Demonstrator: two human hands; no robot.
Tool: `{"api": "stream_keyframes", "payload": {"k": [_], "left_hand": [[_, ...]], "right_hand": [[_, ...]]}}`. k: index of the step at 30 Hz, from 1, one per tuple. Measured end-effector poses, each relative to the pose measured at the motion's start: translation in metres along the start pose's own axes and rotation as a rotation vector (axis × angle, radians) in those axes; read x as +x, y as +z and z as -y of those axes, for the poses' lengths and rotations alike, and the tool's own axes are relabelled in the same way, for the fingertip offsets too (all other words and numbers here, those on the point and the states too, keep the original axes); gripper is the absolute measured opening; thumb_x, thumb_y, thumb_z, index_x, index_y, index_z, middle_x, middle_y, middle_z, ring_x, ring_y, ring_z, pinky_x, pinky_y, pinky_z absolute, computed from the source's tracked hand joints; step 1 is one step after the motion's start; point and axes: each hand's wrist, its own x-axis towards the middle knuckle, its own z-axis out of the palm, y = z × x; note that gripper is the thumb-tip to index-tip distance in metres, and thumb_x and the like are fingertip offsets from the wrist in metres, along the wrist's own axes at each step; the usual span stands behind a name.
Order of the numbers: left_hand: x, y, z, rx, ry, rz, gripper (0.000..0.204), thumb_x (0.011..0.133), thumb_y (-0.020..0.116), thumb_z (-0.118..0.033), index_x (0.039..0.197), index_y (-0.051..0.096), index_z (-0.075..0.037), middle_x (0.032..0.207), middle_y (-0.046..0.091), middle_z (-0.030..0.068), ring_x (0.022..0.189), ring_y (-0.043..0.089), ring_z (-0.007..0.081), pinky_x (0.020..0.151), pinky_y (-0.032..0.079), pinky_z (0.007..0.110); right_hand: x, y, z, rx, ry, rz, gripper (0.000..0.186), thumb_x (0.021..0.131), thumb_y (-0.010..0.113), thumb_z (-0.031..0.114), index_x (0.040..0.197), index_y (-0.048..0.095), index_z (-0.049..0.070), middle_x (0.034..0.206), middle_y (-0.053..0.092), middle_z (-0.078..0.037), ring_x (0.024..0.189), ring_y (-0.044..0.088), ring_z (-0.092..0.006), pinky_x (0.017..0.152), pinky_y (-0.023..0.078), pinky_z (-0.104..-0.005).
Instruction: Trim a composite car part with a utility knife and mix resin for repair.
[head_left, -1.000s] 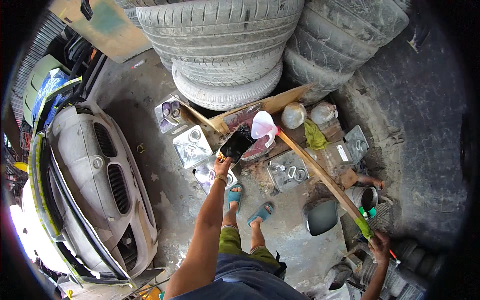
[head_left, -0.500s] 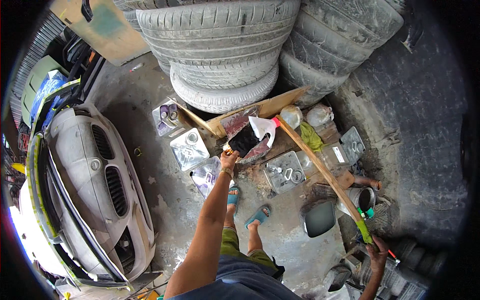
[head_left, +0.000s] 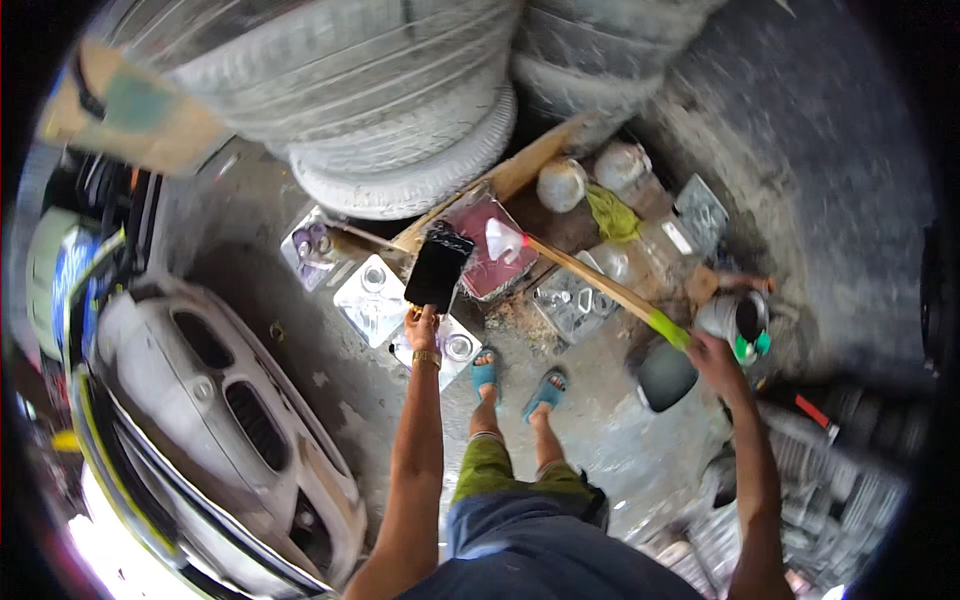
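In my left hand (head_left: 422, 325) is a flat black rectangular object (head_left: 440, 268) with a ragged far edge; its exact kind I cannot make out. My fingers close on its near end, above the metal cans. My right hand (head_left: 712, 362) grips a long wooden stick (head_left: 600, 283) by its green-wrapped end. At the stick's far end, a red collar carries a white flared plastic head (head_left: 503, 240). That head hangs over a red-bottomed tray (head_left: 485, 288), just right of the black object.
Tall tyre stacks (head_left: 400, 165) stand ahead, behind a wooden board (head_left: 520, 172). Square metal cans (head_left: 372, 300) lie around the tray. A grey car front (head_left: 215, 400) is on the left. On the right are a round metal can (head_left: 725, 318) and a dark mirror-like panel (head_left: 665, 378).
My left hand has lifted the black object out of the red-bottomed tray, to the left. My right hand has come inward and forward along with the stick. The view has shifted.
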Motion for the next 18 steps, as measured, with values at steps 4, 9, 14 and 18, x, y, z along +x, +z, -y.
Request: {"api": "stream_keyframes", "payload": {"k": [4, 9, 14, 18], "left_hand": [[-0.003, -0.006, -0.016, -0.032, -0.046, 0.012, 0.024, 0.073, 0.069, -0.014, 0.090, 0.054, -0.011, 0.071, 0.053, -0.0029, 0.060, 0.050, 0.0071, 0.056, 0.044, 0.023], [-0.006, 0.009, -0.022, -0.060, -0.112, 0.054, 0.020, 0.073, 0.069, -0.013, 0.087, 0.054, -0.013, 0.069, 0.054, -0.0044, 0.057, 0.048, 0.0065, 0.056, 0.042, 0.023], [0.002, 0.004, -0.024, 0.017, -0.096, 0.096, 0.023, 0.074, 0.070, -0.020, 0.090, 0.056, -0.012, 0.074, 0.055, -0.0019, 0.059, 0.050, 0.0088, 0.057, 0.047, 0.023], [-0.003, 0.014, -0.033, 0.036, -0.082, 0.093, 0.024, 0.076, 0.069, -0.020, 0.092, 0.055, -0.009, 0.078, 0.056, -0.0012, 0.059, 0.051, 0.0092, 0.060, 0.049, 0.024]], "right_hand": [[0.106, 0.086, 0.059, -0.418, -0.268, -0.087, 0.018, 0.085, 0.052, 0.018, 0.085, 0.058, 0.001, 0.075, 0.062, -0.018, 0.070, 0.061, -0.0373, 0.061, 0.047, -0.0444], [0.189, 0.177, 0.123, -0.989, -0.198, -0.068, 0.015, 0.082, 0.056, 0.016, 0.083, 0.069, 0.010, 0.080, 0.068, -0.009, 0.076, 0.067, -0.0230, 0.060, 0.053, -0.0375], [0.210, 0.228, 0.118, -0.979, -0.166, -0.145, 0.015, 0.081, 0.056, 0.016, 0.083, 0.071, 0.011, 0.079, 0.069, -0.009, 0.075, 0.068, -0.0214, 0.060, 0.054, -0.0372], [0.217, 0.228, 0.097, -0.512, 0.129, -0.084, 0.022, 0.085, 0.050, 0.016, 0.089, 0.068, 0.004, 0.086, 0.067, -0.017, 0.080, 0.067, -0.0312, 0.069, 0.054, -0.0407]]}}
